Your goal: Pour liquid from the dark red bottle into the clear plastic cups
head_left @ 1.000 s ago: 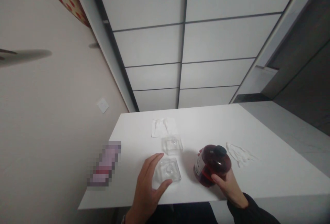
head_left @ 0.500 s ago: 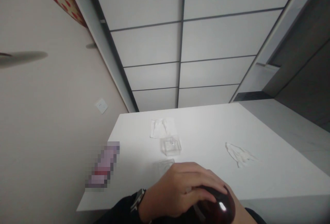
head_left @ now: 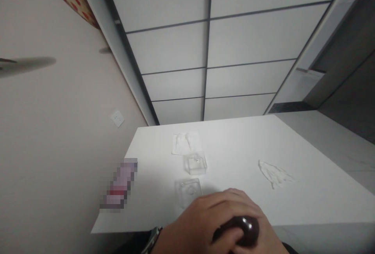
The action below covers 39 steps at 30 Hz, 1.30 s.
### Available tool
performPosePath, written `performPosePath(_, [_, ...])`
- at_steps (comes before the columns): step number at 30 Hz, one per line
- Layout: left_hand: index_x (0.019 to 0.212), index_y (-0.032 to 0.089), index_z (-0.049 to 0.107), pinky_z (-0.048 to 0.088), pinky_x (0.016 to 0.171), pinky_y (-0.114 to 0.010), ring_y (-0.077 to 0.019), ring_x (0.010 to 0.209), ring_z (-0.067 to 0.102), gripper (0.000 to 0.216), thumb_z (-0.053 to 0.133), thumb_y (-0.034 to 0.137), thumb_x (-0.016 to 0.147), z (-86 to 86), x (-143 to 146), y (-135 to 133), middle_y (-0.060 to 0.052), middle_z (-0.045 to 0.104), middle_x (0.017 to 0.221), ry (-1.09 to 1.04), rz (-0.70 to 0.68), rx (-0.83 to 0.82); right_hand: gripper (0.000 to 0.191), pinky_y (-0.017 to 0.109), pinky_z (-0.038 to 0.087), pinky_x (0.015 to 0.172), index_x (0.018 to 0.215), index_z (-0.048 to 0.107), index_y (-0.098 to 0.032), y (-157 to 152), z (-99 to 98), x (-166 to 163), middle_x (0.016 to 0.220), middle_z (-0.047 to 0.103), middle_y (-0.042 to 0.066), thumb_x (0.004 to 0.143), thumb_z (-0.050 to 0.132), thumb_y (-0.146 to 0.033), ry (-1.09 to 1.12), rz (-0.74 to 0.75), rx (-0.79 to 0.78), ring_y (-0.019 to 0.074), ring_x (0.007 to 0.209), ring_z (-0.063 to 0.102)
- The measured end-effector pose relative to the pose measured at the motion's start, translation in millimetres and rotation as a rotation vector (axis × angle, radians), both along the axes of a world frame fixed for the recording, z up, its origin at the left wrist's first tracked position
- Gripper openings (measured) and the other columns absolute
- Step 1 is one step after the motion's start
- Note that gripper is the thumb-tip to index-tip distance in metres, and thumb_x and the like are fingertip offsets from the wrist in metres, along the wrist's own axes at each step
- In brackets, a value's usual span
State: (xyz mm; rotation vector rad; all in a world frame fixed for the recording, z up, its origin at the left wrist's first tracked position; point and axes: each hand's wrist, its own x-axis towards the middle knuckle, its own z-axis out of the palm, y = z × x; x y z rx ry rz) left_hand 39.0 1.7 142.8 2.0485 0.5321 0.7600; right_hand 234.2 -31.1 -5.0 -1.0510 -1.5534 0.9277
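At the bottom of the view, a glossy dark-red rounded object (head_left: 251, 228) shows between my two hands; its exact kind I cannot make out. My left hand (head_left: 202, 219), with a metal-band watch on the wrist, lies across it with curled fingers. Close against its other side is my right hand (head_left: 268, 226), mostly covered by the left, so its fingers barely show. Just beyond my left hand, a clear plastic box part (head_left: 190, 189) rests on the white table (head_left: 234, 144). Another clear box part (head_left: 196, 164) sits farther back.
Behind the clear parts lies a white sheet (head_left: 183, 143) with white pieces on it. A crumpled white cloth-like piece (head_left: 275, 174) is at the right. A blurred-out pink-purple item (head_left: 121, 183) lies by the left edge. A wall and white panels (head_left: 175, 82) border the table.
My hands have shifted a little lower and turned around the dark-red object, so less of it shows. The nearer clear box part is now more in sight.
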Motion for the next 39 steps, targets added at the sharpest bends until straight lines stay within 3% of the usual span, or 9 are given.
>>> performPosePath(3, [0.139,0.026,0.065,0.048,0.116,-0.034,-0.0207,0.129,0.067,0.033,0.056,0.023,0.108,-0.8,-8,0,-0.006,0.072,0.14,0.124,0.088,0.084,0.087,0.05,0.067,0.091,0.142,0.063,-0.034,-1,0.5,2,0.127,0.076,0.011,0.064,0.095,-0.054,0.048,0.056,0.055,0.0375,0.11,0.077])
performPosePath(7, [0.121,0.021,0.072,0.058,0.093,-0.033,-0.0216,0.095,0.073,0.033,0.062,0.048,0.104,-9.9,-7,3,-0.006,0.081,0.104,0.124,0.234,0.287,0.082,0.047,0.066,0.092,0.139,0.063,-0.031,2,15.2,-3,0.125,0.077,0.011,0.066,0.096,-0.045,0.024,0.082,0.052,0.0369,0.109,0.078])
performPosePath(11, [0.108,0.021,0.074,0.057,0.081,-0.031,-0.0186,0.081,0.07,0.03,0.064,0.048,0.103,-8.3,-13,7,-0.004,0.079,0.088,0.008,0.405,0.425,0.075,0.043,0.067,0.091,0.136,0.065,-0.029,9,24.8,-9,0.122,0.077,0.01,0.068,0.093,-0.04,0.027,0.109,0.028,0.0361,0.109,0.078])
performPosePath(15, [0.107,0.023,0.075,0.06,0.083,-0.03,-0.018,0.089,0.073,0.018,0.072,0.039,0.1,-12.6,-45,20,-0.003,0.079,0.096,-0.089,0.599,0.324,0.073,0.044,0.065,0.094,0.136,0.064,-0.028,11,11.0,-5,0.126,0.076,0.012,0.07,0.091,-0.043,0.008,0.042,0.06,0.0363,0.113,0.076])
performPosePath(19, [0.105,0.022,0.078,0.063,0.084,-0.034,-0.0212,0.092,0.073,0.018,0.072,0.036,0.095,-49.0,-87,49,-0.005,0.078,0.102,0.009,0.807,0.054,0.075,0.046,0.063,0.098,0.139,0.062,-0.028,14,-12.4,2,0.13,0.074,0.013,0.072,0.089,-0.047,-0.008,-0.016,0.071,0.0367,0.116,0.075])
performPosePath(24, [0.112,0.022,0.077,0.063,0.099,-0.042,-0.0238,0.107,0.072,0.029,0.065,0.038,0.09,-111.1,-114,81,-0.007,0.073,0.114,0.072,0.815,-0.159,0.075,0.049,0.06,0.103,0.139,0.062,-0.023,21,-33.5,6,0.134,0.071,0.016,0.072,0.087,-0.048,-0.008,-0.073,0.017,0.0395,0.12,0.071])
performPosePath(27, [0.115,0.022,0.076,0.064,0.097,-0.043,-0.0233,0.105,0.073,0.032,0.063,0.038,0.09,-133.3,-116,88,-0.008,0.07,0.112,0.099,0.789,-0.18,0.076,0.05,0.06,0.102,0.137,0.063,-0.022,24,-41.0,6,0.132,0.071,0.017,0.07,0.087,-0.049,-0.01,-0.085,-0.001,0.0405,0.12,0.071])
performPosePath(33, [0.113,0.025,0.079,0.058,0.105,-0.047,-0.0264,0.108,0.07,0.029,0.07,0.028,0.086,-144.0,-115,89,-0.007,0.075,0.11,0.199,0.765,-0.162,0.078,0.051,0.057,0.106,0.134,0.062,-0.022,23,-47.1,0,0.133,0.07,0.017,0.07,0.086,-0.059,0.013,-0.17,-0.074,0.0402,0.123,0.069])
performPosePath(39, [0.111,0.023,0.077,0.062,0.093,-0.039,-0.0232,0.1,0.073,0.025,0.065,0.028,0.089,-146.9,-115,88,-0.007,0.076,0.112,0.252,0.782,-0.166,0.076,0.051,0.055,0.108,0.132,0.063,-0.023,23,-50.1,-5,0.133,0.07,0.016,0.07,0.087,-0.059,0.067,-0.177,-0.085,0.0384,0.122,0.068])
